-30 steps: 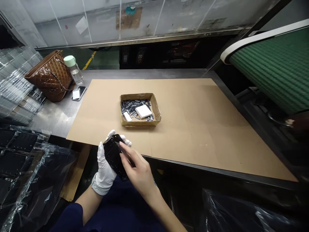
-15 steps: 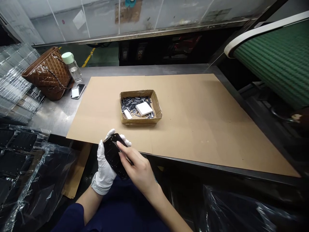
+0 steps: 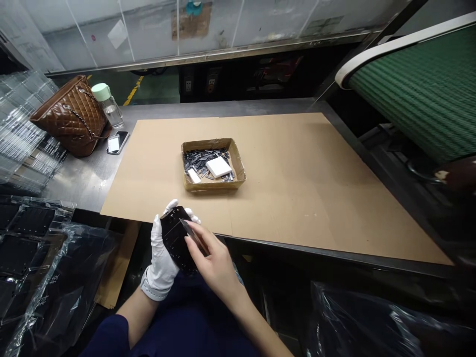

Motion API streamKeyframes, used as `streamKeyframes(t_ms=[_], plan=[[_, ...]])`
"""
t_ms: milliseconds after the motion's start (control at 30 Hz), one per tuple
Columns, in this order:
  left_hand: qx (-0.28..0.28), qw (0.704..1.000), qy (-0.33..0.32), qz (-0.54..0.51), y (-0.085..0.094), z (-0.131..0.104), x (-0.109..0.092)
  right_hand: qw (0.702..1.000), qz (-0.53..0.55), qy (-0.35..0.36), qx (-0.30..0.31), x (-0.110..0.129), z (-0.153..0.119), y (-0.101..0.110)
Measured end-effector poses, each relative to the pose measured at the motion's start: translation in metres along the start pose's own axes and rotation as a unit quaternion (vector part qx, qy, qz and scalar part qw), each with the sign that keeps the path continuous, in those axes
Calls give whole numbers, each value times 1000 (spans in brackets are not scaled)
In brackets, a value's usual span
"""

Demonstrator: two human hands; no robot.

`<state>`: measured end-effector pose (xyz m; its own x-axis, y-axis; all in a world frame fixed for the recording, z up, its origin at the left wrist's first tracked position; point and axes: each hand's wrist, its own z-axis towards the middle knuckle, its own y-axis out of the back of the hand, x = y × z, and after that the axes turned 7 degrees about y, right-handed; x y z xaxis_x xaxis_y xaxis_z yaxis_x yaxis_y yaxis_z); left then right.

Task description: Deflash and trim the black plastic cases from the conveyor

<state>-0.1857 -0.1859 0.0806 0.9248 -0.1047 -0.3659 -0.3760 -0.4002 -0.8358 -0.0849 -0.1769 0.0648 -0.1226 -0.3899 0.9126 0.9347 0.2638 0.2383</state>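
Note:
My left hand (image 3: 160,263), in a white glove with a light strap at the wrist, is wrapped round a black phone-sized panel (image 3: 174,237). The panel tilts toward me just off the table's near edge, and small light specks dot its face. Bare and closed, my right hand (image 3: 213,258) pinches a slim pointed metal tool (image 3: 193,232) between thumb and fingers. Its tip lies over the panel's upper part; whether it touches cannot be told. Beyond my hands stands a shallow cardboard box (image 3: 213,186) holding many small dark strips, a white square block (image 3: 218,167) and a smaller white block (image 3: 194,175).
Brown cardboard (image 3: 290,188) covers the table. At its far left are a quilted bag (image 3: 74,119), a water bottle (image 3: 109,109) and a phone (image 3: 122,140). Clear trays of black panels (image 3: 22,248) lie at lower left. A green conveyor belt (image 3: 416,94) rises at right.
The tool has tilted and its tip has shifted slightly right on the panel. My right hand has drawn back a little. The whole view has shifted slightly.

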Motion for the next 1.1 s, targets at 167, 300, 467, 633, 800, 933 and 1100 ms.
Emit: streamKeyframes(t_ms=[167,300,467,633,800,933,1100], plan=[[-11,1000,-23,12,2,0,2,997,-67,31,32,8,5,8],[7,999,-45,17,9,3,6,978,-167,86,93,13,11,6],[-50,997,-50,10,12,3,5,961,-228,133,80,10,13,-3],[-84,994,-68,5,8,2,5,955,-251,141,72,9,13,-4],[-78,995,-63,9,12,3,7,962,-225,133,74,8,13,-3],[-42,996,-78,3,18,3,8,959,-239,138,66,7,13,-4],[-41,997,-66,-1,23,4,10,953,-256,155,37,6,11,-8]])
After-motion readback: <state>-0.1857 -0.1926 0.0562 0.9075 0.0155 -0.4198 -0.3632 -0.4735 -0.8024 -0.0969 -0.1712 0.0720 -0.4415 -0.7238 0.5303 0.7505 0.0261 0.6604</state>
